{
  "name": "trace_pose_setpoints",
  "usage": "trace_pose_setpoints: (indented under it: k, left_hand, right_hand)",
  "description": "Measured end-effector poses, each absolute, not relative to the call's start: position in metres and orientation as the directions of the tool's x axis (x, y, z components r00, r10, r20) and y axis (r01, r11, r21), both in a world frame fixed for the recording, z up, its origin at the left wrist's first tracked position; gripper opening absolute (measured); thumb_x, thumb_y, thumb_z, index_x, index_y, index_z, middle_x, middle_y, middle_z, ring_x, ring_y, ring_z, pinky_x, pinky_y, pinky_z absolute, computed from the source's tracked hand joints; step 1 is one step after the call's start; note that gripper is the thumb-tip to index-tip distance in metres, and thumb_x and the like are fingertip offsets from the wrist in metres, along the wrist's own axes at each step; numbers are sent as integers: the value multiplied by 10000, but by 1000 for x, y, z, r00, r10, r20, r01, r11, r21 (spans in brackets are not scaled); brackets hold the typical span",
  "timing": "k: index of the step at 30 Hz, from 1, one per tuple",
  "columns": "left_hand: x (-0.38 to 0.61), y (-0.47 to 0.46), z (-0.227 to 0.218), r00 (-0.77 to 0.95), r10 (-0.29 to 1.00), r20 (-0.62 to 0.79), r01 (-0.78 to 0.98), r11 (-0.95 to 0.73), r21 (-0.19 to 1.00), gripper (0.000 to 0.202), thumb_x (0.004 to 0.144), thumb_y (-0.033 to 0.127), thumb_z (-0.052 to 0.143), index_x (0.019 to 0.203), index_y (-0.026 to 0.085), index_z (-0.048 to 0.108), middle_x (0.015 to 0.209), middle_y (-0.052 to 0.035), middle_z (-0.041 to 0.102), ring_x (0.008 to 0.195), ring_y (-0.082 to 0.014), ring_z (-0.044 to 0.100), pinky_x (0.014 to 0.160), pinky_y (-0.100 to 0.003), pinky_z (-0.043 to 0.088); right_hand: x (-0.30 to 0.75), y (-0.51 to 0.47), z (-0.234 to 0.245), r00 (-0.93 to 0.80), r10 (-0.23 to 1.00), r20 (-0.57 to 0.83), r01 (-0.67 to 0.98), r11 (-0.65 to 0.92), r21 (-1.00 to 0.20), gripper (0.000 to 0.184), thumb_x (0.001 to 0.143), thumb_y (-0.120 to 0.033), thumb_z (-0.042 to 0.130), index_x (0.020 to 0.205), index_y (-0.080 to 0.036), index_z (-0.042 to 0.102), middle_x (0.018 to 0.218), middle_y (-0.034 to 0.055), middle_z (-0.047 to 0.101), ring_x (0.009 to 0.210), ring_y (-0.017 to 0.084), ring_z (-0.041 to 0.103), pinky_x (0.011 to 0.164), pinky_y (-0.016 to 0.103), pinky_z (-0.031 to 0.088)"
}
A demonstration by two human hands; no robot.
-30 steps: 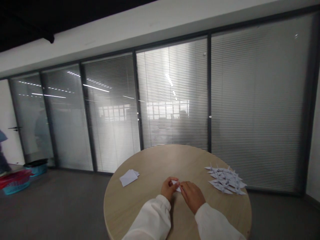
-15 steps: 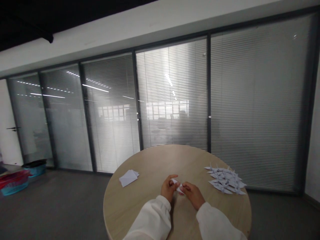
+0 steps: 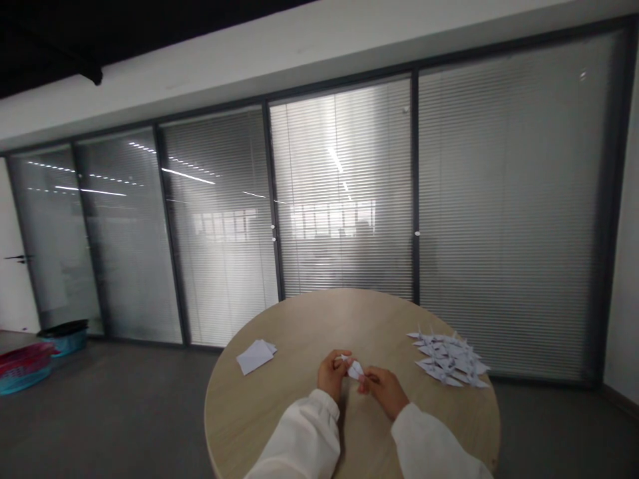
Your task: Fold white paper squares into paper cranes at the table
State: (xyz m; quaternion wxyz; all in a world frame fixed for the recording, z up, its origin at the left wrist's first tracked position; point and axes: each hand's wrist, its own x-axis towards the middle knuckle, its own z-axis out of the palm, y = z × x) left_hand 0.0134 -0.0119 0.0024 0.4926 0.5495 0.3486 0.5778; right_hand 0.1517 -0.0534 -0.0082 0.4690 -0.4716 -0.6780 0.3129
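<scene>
Above the middle of a round wooden table (image 3: 269, 412), a small piece of folded white paper (image 3: 355, 370) is held up between both hands. My left hand (image 3: 333, 371) pinches its left side, fingers closed. On the other side, my right hand (image 3: 382, 387) grips the lower right edge between thumb and fingers. Several folded paper cranes (image 3: 449, 359) lie heaped at the table's right side. To the left rests a small stack of white paper sheets (image 3: 255, 356). The fingertips partly hide the folds.
Glass partitions with blinds (image 3: 344, 199) stand behind the table. On the floor at far left are a blue basket with a red cover (image 3: 24, 369) and a blue basket with a black top (image 3: 67, 338). A white door (image 3: 14, 266) is at the left edge.
More of the folded paper's face shows between the hands now. My right hand has shifted slightly right and its fingers have moved along the paper's edge. The view has turned a little.
</scene>
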Motion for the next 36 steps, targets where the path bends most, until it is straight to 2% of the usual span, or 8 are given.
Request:
trace_pose_setpoints:
  k: [4,14,18,21,24,29,36]
  left_hand:
    - [11,-10,3,58,963,263,-187,-248,951,299,522,379,684,665,126,615,585,-50,653,508,-135,566,480,-221,412]
    - [9,-12,7,47,973,227,-132,-219,967,392,574,496,605,641,112,647,505,-12,597,459,-109,522,471,-219,416]
    - [8,-15,11,116,976,184,-150,-166,975,454,595,533,573,781,127,654,672,-52,649,585,-138,579,509,-229,453]
    - [6,-16,13,183,962,201,-180,-168,969,463,604,523,579,865,145,641,835,-86,654,698,-167,598,545,-248,480]
    - [5,-17,14,214,951,225,-206,-181,962,448,587,484,619,902,166,631,912,-93,641,745,-186,604,553,-262,494]
    - [4,-16,13,194,952,236,-201,-197,960,378,544,408,683,823,156,648,835,-73,653,710,-175,601,522,-243,491]
    - [4,-16,15,151,960,235,-180,-207,962,322,532,405,688,698,133,647,637,-37,619,637,-157,580,483,-227,481]
  right_hand:
    - [153,-52,-9,-115,932,343,348,361,-865,305,721,-412,457,638,-163,614,641,41,672,609,153,604,613,232,432]
    - [154,-47,-14,-140,931,337,237,362,-902,328,714,-441,464,620,-154,591,575,27,642,542,142,572,562,237,430]
    - [156,-42,-17,-86,944,318,233,330,-915,349,722,-459,435,600,-157,562,502,-6,591,489,121,525,521,221,395]
    - [159,-38,-20,-59,951,302,225,308,-924,351,717,-461,430,576,-160,540,462,-32,538,462,103,481,507,211,363]
    - [159,-37,-21,-50,951,305,194,309,-931,350,705,-462,437,525,-168,498,434,-49,492,446,96,451,513,214,347]
    - [158,-41,-18,-47,956,290,175,294,-940,344,686,-482,445,515,-184,461,390,-70,441,396,93,405,484,219,323]
    - [157,-42,-15,-32,958,286,204,287,-936,310,694,-431,453,504,-186,451,386,-75,428,401,86,406,498,209,337]
